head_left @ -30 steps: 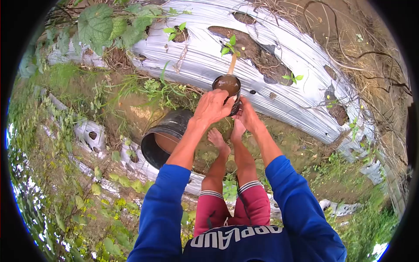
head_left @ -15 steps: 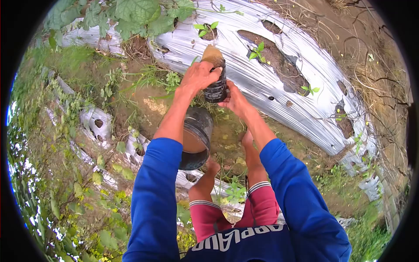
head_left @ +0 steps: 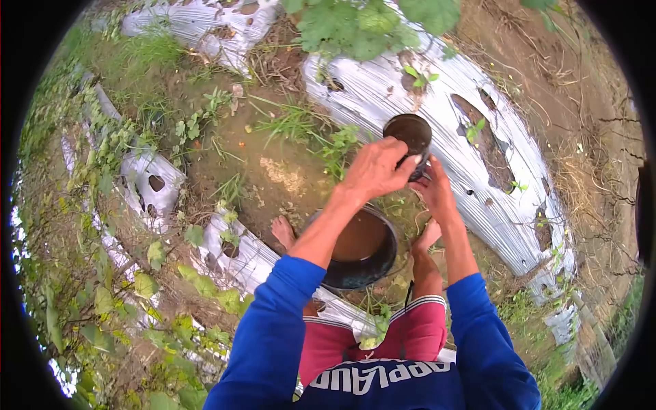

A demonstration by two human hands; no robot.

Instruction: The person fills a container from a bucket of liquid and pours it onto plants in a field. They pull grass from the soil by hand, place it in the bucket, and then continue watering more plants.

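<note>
My left hand (head_left: 379, 167) grips the near side of a black plastic cup (head_left: 408, 128), thumb and fingers closed on its wall. From the right, my right hand (head_left: 437, 190) has its fingers around the lower part of the same cup. The cup's round mouth faces up toward me and its inside looks dark. Below my hands, between my feet, stands a black bucket (head_left: 361, 275) with brown muddy water (head_left: 359, 236) in it. Just beyond the cup, a small green seedling (head_left: 419, 76) grows from a hole in the silver plastic mulch (head_left: 372, 92).
Another seedling (head_left: 474, 130) stands in a long torn opening of the mulch, with a smaller sprout (head_left: 519, 186) farther right. Broad leaves (head_left: 362, 27) hang over the bed at the top. Weeds (head_left: 294, 123) and vines (head_left: 102, 301) cover ground to the left.
Brown water was pouring from the tilted cup onto the bed; now the cup is turned mouth-up and no stream shows. The view has shifted left, so the bucket's opening shows more fully.
</note>
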